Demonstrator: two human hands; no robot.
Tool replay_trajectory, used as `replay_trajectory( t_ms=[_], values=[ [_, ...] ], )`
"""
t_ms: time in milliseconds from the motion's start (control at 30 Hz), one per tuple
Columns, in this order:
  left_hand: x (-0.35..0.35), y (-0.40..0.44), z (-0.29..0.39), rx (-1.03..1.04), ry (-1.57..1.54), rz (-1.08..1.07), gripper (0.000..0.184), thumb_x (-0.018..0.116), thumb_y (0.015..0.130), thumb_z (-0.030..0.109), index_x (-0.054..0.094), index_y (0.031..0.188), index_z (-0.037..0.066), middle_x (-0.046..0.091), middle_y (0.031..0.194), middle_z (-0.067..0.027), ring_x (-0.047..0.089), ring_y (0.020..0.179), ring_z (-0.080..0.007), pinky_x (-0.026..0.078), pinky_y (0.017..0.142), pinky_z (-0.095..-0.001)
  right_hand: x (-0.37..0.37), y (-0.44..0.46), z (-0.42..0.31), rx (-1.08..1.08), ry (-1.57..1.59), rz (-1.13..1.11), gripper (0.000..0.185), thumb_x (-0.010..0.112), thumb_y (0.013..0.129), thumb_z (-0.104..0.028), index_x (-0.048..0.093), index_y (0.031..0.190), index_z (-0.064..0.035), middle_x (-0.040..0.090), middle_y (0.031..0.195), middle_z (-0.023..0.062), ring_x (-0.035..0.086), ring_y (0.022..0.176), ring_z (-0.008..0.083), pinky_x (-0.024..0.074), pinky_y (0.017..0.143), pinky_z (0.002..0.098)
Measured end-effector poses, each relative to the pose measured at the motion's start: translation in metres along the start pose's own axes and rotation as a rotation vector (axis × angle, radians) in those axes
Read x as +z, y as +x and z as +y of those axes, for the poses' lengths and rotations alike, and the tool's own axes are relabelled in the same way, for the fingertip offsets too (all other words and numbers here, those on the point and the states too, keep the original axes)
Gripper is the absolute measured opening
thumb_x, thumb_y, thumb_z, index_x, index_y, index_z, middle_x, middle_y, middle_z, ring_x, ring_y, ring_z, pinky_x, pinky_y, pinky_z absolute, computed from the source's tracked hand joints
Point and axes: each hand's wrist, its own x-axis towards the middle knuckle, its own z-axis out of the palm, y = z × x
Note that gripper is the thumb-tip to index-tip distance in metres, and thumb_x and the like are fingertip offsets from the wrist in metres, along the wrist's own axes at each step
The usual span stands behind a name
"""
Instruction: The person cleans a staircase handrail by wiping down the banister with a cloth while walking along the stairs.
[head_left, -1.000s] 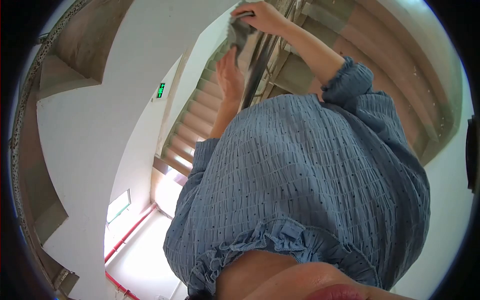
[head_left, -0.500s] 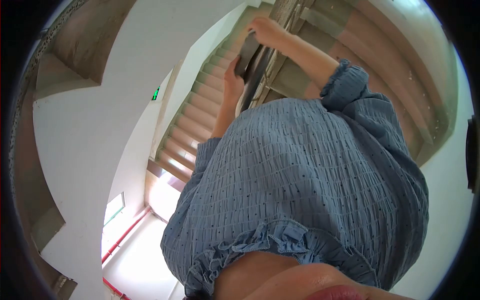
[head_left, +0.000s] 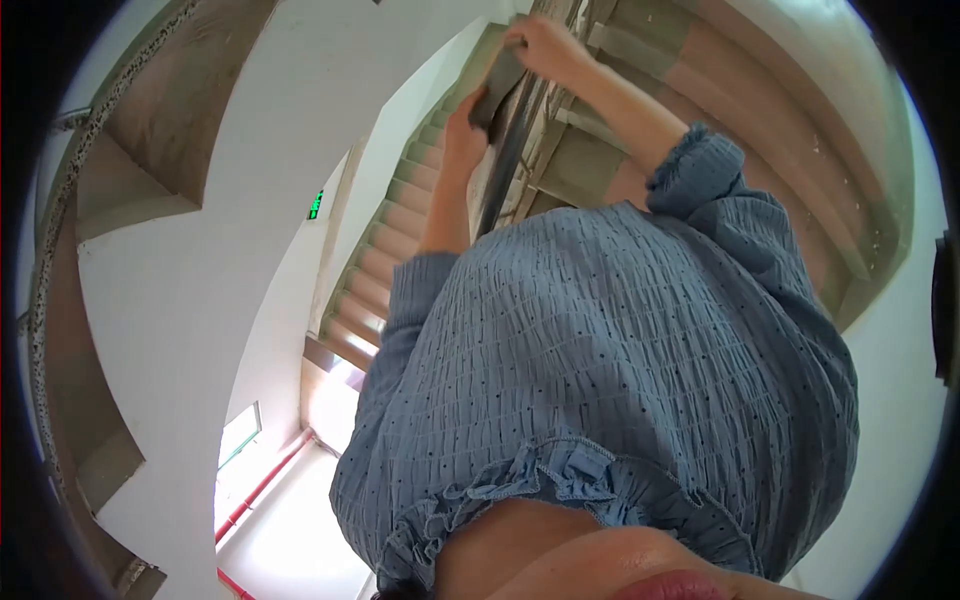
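Head view: flat dark-grey cloth-like piece (head_left: pixel 499 91) held.
Opposite ends are gripped by bare left hand (head_left: pixel 463 133) and bare right hand (head_left: pixel 545 49); judged light, pliable, best held there.

- Two hands (head_left: pixel 464 140), both mine
- Two blue sleeves (head_left: pixel 700 175) on my arms
- One grey cloth (head_left: pixel 498 95)
- One dark handrail (head_left: pixel 510 155)
- One green sign (head_left: pixel 315 205)
- Two stretches of red pipe (head_left: pixel 264 490)
- One window (head_left: pixel 239 433)

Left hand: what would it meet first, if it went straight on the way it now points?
The grey cloth-like piece, which the left hand is touching; past it, perhaps the right hand, though depth is unclear.
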Motion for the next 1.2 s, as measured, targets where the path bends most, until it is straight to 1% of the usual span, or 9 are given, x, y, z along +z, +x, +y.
replay_trajectory(
  t_ms=[33, 200, 367, 433, 567, 667, 767, 933, 1200],
  values=[
    [0.0, -0.017, 0.01, -0.014, 0.063, 0.014, 0.062, 0.043, 0.075, -0.014, 0.064, 0.129, 0.006, 0.068, 0.124, -0.0207, 0.063, 0.119, -0.0326, 0.046, 0.103, -0.0363, 0.009, -0.012, 0.006, -0.064, 0.006, -0.01, 0.024, 0.064, 0.08, -0.009, 0.073, 0.102, -0.008, 0.069, 0.1, 0.018, 0.066, 0.095, 0.038, 0.0535, 0.086, 0.0443],
    [-0.002, -0.065, 0.049, -0.296, 0.098, -0.006, 0.06, 0.042, 0.075, -0.013, 0.065, 0.128, 0.006, 0.069, 0.123, -0.0196, 0.064, 0.119, -0.032, 0.046, 0.103, -0.0364, 0.01, -0.051, -0.011, -0.042, 0.124, -0.22, 0.021, 0.065, 0.08, -0.008, 0.073, 0.099, -0.0095, 0.064, 0.099, 0.0151, 0.064, 0.101, 0.0372, 0.0523, 0.088, 0.0445],
    [0.009, -0.021, 0.075, -0.142, 0.099, -0.019, 0.063, 0.039, 0.074, -0.014, 0.064, 0.129, 0.005, 0.066, 0.126, -0.021, 0.062, 0.122, -0.0327, 0.044, 0.106, -0.0367, -0.048, -0.015, 0.007, -0.083, 0.047, -0.041, 0.021, 0.065, 0.08, -0.004, 0.073, 0.099, -0.0077, 0.066, 0.099, 0.0151, 0.064, 0.1, 0.0373, 0.0522, 0.087, 0.0453],
    [0.001, -0.008, 0.082, 0.019, 0.022, 0.015, 0.068, 0.038, 0.075, -0.016, 0.06, 0.134, 0.008, 0.064, 0.127, -0.023, 0.061, 0.12, -0.0369, 0.047, 0.103, -0.0404, -0.065, 0.0, 0.006, -0.057, 0.06, 0.125, 0.023, 0.064, 0.079, -0.005, 0.075, 0.098, -0.011, 0.067, 0.099, 0.0181, 0.065, 0.1, 0.0374, 0.0527, 0.088, 0.0451],
    [-0.034, -0.021, 0.07, 0.055, 0.043, 0.008, 0.07, 0.037, 0.074, -0.016, 0.057, 0.137, 0.007, 0.062, 0.131, -0.0227, 0.059, 0.123, -0.0372, 0.044, 0.106, -0.0417, -0.049, -0.002, -0.021, -0.072, 0.13, 0.088, 0.024, 0.066, 0.079, -0.005, 0.075, 0.099, -0.0127, 0.067, 0.097, 0.0179, 0.065, 0.096, 0.0372, 0.0527, 0.086, 0.0448],
    [-0.065, -0.063, 0.041, 0.014, 0.057, -0.029, 0.07, 0.036, 0.074, -0.016, 0.055, 0.138, 0.004, 0.061, 0.134, -0.0213, 0.055, 0.131, -0.0329, 0.039, 0.112, -0.0386, -0.023, -0.023, -0.057, -0.116, 0.191, -0.011, 0.025, 0.066, 0.077, -0.002, 0.074, 0.099, -0.0101, 0.066, 0.097, 0.0175, 0.064, 0.097, 0.0369, 0.0518, 0.087, 0.0443],
    [-0.08, -0.083, 0.035, 0.013, 0.071, -0.052, 0.073, 0.035, 0.074, -0.017, 0.053, 0.14, 0.006, 0.059, 0.134, -0.0228, 0.054, 0.13, -0.0375, 0.04, 0.112, -0.0418, -0.007, -0.027, -0.071, -0.113, 0.26, -0.193, 0.027, 0.065, 0.08, 0.001, 0.072, 0.104, -0.0092, 0.061, 0.099, 0.0139, 0.061, 0.103, 0.0339, 0.0488, 0.091, 0.0428],
    [-0.083, -0.066, 0.043, -0.071, 0.133, 0.046, 0.071, 0.037, 0.075, -0.017, 0.053, 0.14, 0.007, 0.058, 0.135, -0.0221, 0.053, 0.13, -0.037, 0.04, 0.112, -0.0421, -0.007, 0.014, -0.084, -0.194, 0.192, -0.119, 0.025, 0.066, 0.08, -0.001, 0.073, 0.103, -0.009, 0.063, 0.1, 0.0144, 0.062, 0.102, 0.0351, 0.0503, 0.089, 0.0433],
    [-0.115, -0.041, 0.081, -0.036, 0.06, 0.12, 0.07, 0.037, 0.075, -0.016, 0.054, 0.14, 0.006, 0.059, 0.134, -0.022, 0.054, 0.129, -0.0374, 0.041, 0.11, -0.0421, -0.052, 0.039, -0.139, -0.173, 0.14, 0.01, 0.024, 0.065, 0.081, -0.003, 0.075, 0.102, -0.0097, 0.065, 0.103, 0.0144, 0.064, 0.101, 0.0356, 0.0526, 0.088, 0.0436]
  ],
)
